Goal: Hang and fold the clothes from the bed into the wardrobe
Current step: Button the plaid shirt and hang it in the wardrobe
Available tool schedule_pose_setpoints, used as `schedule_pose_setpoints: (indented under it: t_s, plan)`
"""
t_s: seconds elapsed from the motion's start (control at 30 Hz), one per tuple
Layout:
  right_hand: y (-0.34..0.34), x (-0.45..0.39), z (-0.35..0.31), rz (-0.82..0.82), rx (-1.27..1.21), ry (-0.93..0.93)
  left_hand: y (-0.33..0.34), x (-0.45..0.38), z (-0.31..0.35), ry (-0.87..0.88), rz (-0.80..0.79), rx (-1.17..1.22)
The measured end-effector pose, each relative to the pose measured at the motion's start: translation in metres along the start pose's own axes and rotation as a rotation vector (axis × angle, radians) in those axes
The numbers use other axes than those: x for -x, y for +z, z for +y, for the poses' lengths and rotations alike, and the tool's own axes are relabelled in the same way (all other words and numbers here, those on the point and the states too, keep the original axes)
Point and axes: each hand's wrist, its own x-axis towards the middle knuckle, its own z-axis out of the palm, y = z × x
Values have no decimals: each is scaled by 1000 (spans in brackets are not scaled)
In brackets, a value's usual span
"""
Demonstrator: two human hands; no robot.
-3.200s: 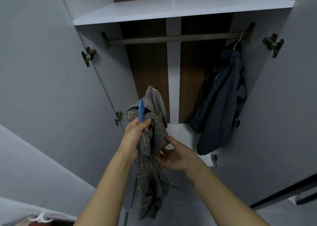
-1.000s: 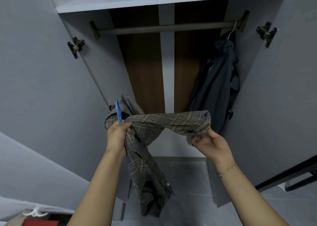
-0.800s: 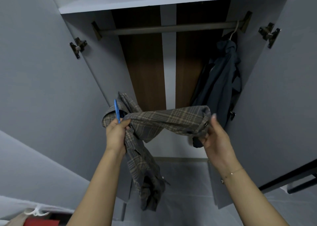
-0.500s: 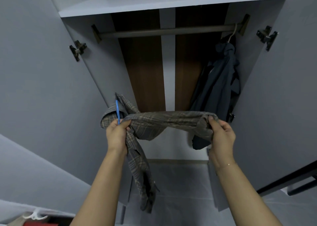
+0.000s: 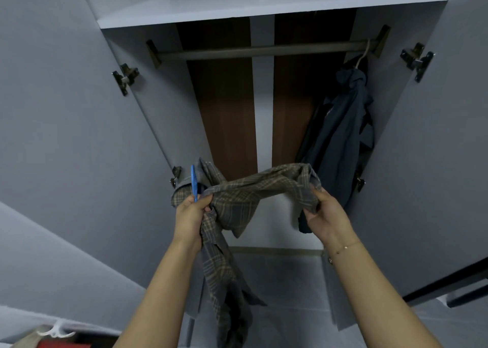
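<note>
Both hands [image 5: 190,213] [image 5: 326,215] — plaid shirt [image 5: 253,191] between

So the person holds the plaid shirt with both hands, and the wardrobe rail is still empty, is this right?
Not quite. The head view shows both hands, left and right, holding the plaid shirt, but the rail is not empty: a dark blue garment hangs at its right end.

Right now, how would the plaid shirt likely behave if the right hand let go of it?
Probably floppy: the plaid shirt sags between the left hand and right hand, its tail dangling limp. Likely light, since fingertip pinches hold it up. It would probably swing down from the blue hanger.
</note>
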Motion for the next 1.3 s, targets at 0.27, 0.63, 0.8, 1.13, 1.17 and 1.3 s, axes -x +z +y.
schedule_pose_setpoints:
  t_s: [0.27,0.63,0.8,1.13,1.17,1.3]
  plan:
    - [-7,11,-10,-391,-598,361,-4,-9,4,-113,-21,109]
    - [-27,-8,25,61,466,87,16,11,22,86,-158,24]
    - [-31,-15,51,245,703,-279,22,19,32,164,-194,14]
    - [-39,-20,55,116,859,-163,29,20,52,244,-194,2]
    - [-37,-19,55,99,876,-145,30,19,53,245,-204,4]
    - [-34,-12,59,28,1124,-272,28,13,55,220,-198,-29]
